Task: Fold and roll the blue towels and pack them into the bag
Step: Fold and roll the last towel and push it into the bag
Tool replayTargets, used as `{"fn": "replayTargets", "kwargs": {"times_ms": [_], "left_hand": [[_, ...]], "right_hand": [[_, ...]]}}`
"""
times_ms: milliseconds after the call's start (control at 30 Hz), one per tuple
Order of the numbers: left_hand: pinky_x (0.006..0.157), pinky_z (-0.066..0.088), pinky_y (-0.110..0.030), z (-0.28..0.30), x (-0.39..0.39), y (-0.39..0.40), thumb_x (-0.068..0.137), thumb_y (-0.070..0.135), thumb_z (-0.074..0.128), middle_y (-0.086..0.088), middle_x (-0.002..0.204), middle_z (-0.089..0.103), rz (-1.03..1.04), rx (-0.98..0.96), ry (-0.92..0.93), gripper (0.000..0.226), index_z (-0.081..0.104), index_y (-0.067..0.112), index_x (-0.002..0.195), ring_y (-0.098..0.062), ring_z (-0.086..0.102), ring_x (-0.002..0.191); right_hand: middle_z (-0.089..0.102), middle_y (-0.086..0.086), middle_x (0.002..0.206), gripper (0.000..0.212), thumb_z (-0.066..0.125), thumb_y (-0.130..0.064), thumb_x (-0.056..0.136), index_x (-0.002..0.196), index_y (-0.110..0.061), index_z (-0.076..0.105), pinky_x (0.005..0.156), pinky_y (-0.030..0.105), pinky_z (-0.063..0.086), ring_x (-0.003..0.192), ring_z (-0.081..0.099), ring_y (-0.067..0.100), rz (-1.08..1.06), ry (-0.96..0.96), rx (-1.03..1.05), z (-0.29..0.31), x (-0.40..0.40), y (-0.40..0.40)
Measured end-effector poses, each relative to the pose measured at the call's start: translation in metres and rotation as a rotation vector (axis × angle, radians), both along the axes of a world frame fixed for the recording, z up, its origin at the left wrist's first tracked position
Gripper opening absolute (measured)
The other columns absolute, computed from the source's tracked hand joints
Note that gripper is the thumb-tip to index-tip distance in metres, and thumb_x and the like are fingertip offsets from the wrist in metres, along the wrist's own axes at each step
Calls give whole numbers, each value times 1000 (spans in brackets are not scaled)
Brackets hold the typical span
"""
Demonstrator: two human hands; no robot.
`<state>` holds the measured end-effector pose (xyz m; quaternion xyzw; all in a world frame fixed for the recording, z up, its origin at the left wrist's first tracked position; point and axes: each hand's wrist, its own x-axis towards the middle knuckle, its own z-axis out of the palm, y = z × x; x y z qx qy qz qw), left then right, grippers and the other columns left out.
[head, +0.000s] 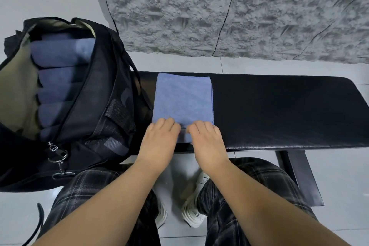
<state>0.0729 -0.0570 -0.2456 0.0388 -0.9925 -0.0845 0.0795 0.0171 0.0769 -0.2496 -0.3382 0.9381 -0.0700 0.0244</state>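
A blue towel [182, 99], folded into a long strip, lies flat on the black bench [279, 110] with one short end toward me. My left hand [160, 138] and my right hand [207, 138] rest side by side on that near end, fingers curled over its edge and gripping it. A black bag [93, 106] stands open at the left end of the bench. Several rolled blue towels [60, 78] lie stacked inside it.
The bench's right part is bare black padding. Its metal leg [299, 175] stands at the lower right. A grey textured wall panel [239, 10] rises behind the bench. My knees and white shoes [191, 213] are below, over a tiled floor. Bag clips [59, 158] hang at the left.
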Motion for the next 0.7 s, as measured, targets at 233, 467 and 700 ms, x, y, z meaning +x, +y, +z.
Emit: {"fn": "replayTargets", "kwargs": {"times_ms": [233,467,700], "left_hand": [[61,49,-34,-1,-1,1,60,20,82,0,80,60,22,32,-76,38,66,14,93,-22,59,71],[61,45,-34,-2,-4,-8,78,20,75,0,74,63,0,154,-147,24,61,14,96,-23,57,67],[79,44,-29,10,-2,-13,95,27,49,3,98,60,79,524,-473,18,58,21,109,-16,53,94]], "right_hand": [[62,-5,113,29,57,-16,91,120,-18,57,102,28,27,110,52,20,-18,-249,-166,3,-19,6],[49,-8,101,23,46,-26,97,120,-22,48,92,28,29,104,44,16,-44,-452,-83,23,-26,8],[38,-10,87,22,43,-20,94,115,-19,49,80,25,30,90,36,13,-42,-681,-7,43,-22,16]]}}
